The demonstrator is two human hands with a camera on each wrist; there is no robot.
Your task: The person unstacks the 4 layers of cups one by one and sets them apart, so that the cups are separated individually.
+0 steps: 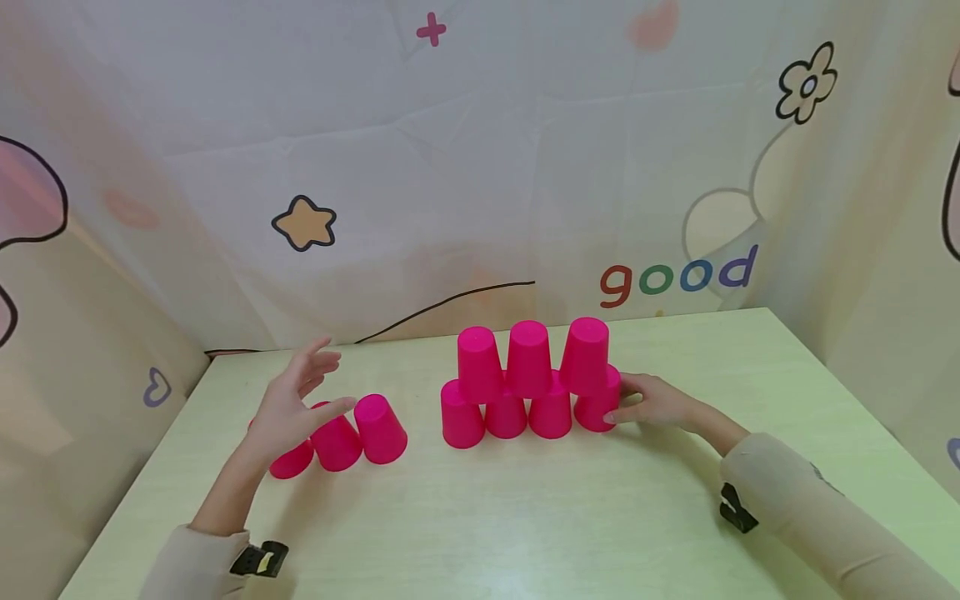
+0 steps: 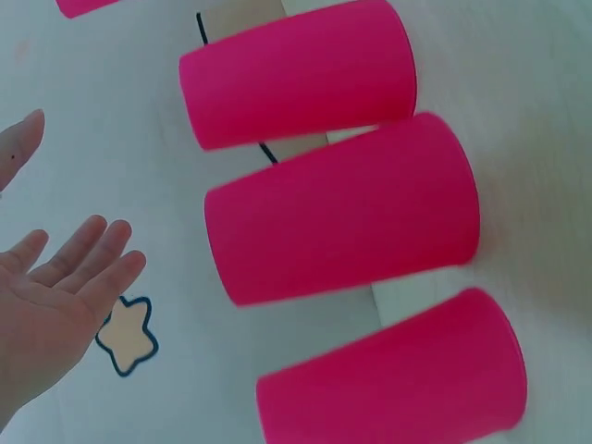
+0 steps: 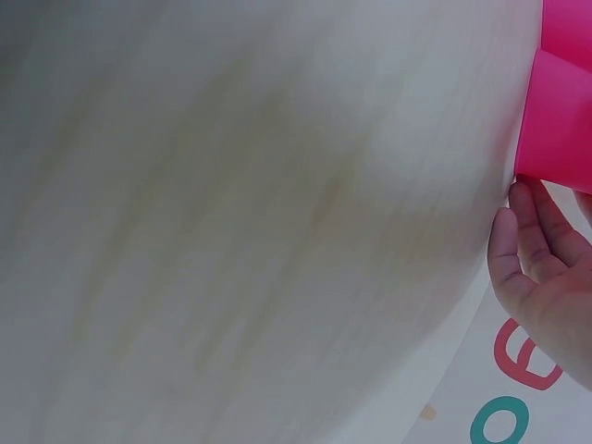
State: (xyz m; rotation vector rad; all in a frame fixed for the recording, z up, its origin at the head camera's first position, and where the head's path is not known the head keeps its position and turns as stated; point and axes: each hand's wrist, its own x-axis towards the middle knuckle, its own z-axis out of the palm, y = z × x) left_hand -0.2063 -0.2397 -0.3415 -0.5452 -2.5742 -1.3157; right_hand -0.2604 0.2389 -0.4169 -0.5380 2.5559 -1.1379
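Upside-down pink cups stand in two groups. In the head view, three upper cups (image 1: 528,358) rest on a bottom row of several cups (image 1: 550,417). My right hand (image 1: 652,402) is beside the rightmost bottom cup (image 1: 594,413), its thumb at the front and fingertips touching the side. The right wrist view shows that hand (image 3: 550,277) against the cup (image 3: 560,120). My left hand (image 1: 288,408) is held with fingers spread, above or in front of three separate cups (image 1: 381,432), partly hiding the left ones. In the left wrist view, this hand (image 2: 55,305) holds nothing.
The light wooden table (image 1: 510,517) has its back edge against a printed curtain (image 1: 480,183). Between the two cup groups lies a gap of bare tabletop. Black straps (image 1: 258,560) sit on the sleeves.
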